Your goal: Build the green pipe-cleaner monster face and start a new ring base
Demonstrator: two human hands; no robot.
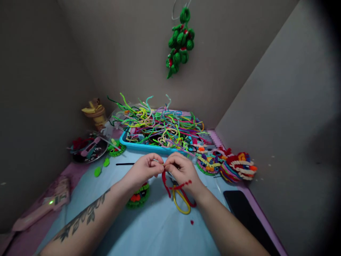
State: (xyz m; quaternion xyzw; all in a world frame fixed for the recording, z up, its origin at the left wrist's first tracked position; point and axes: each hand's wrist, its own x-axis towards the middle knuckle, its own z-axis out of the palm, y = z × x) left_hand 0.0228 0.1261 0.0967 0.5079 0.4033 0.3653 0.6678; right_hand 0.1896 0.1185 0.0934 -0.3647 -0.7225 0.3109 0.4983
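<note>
My left hand (pixel 149 165) and my right hand (pixel 181 170) meet over the middle of the table, fingertips pinched together. Between them is a red pipe cleaner (pixel 164 181), one end hanging below the fingers. Another red fuzzy stretch, bent in small bumps, shows under my right hand; whether it is the same piece I cannot tell. Scissors (pixel 181 205) with a yellow loop handle lie beneath my right hand, their blades mostly hidden. Partly behind my left wrist is a green fuzzy round piece (pixel 137 199) with red and dark parts. A small red scrap (pixel 192 222) lies nearer me.
A blue tray (pixel 149 146) heaped with colourful pipe cleaners stands at the back. Finished fuzzy figures (pixel 238 168) sit to the right, above a black phone-like slab (pixel 246 217). On the left are a pink glue gun (pixel 50 206) and a dark dish (pixel 90 156). Green figures (pixel 181 41) hang on the wall.
</note>
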